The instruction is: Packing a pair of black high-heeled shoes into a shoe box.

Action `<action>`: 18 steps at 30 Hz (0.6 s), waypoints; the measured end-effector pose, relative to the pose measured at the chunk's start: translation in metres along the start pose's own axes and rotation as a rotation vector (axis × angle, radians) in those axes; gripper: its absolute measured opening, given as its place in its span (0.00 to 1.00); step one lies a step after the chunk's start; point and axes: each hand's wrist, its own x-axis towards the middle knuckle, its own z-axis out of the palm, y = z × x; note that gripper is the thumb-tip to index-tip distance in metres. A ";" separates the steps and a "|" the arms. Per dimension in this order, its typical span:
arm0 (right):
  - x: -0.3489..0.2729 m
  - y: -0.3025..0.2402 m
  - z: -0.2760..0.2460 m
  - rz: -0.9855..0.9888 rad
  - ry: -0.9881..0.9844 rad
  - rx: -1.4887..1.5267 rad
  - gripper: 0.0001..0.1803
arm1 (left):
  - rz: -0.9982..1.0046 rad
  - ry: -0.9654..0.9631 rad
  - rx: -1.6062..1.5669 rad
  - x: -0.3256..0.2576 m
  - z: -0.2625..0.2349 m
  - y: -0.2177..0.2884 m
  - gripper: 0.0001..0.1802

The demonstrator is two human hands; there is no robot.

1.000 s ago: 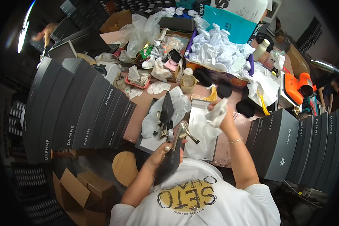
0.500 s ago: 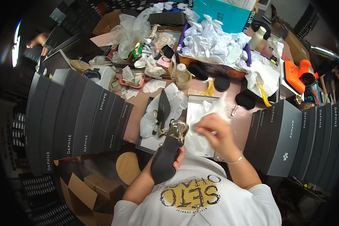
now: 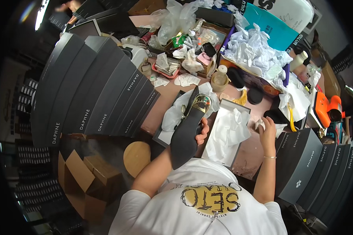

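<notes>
My left hand (image 3: 202, 132) is closed round a black shoe (image 3: 184, 143) with a shiny gold heel, its sole turned up. Behind it, partly hidden, another black shoe (image 3: 193, 96) lies on white tissue in an opened grey box (image 3: 163, 136). To the right, a long white shoebox part (image 3: 236, 153) with a grey edge holds crumpled white tissue paper (image 3: 232, 131). Beyond that, my right hand (image 3: 267, 133) is low over the table, fingers closed on a crumpled white cloth or tissue (image 3: 279, 128), which shows on both sides of them.
Stacks of grey shoeboxes stand at left (image 3: 94, 86) and right (image 3: 302, 164). Toward the back are a purple-edged bin of crumpled paper (image 3: 259, 55), a jar (image 3: 220, 79), a red tray of cards (image 3: 166, 66) and an orange tool (image 3: 322, 109). A round stool (image 3: 137, 156) stands below the table.
My right hand has moved right, from above the white box part to the table beside it, with the white piece. The left hand still holds the shoe. The whole view has shifted and tilted.
</notes>
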 end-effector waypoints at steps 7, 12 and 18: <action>0.002 -0.088 -0.012 0.122 -0.308 0.670 0.19 | 0.153 0.184 0.182 0.012 0.018 -0.010 0.17; 0.019 -0.118 -0.025 0.217 -0.631 1.364 0.25 | -0.133 -0.255 0.538 0.006 -0.050 0.005 0.26; 0.013 -0.156 -0.054 -0.326 -1.136 0.754 0.67 | -0.377 -0.403 2.063 0.012 -0.002 -0.025 0.22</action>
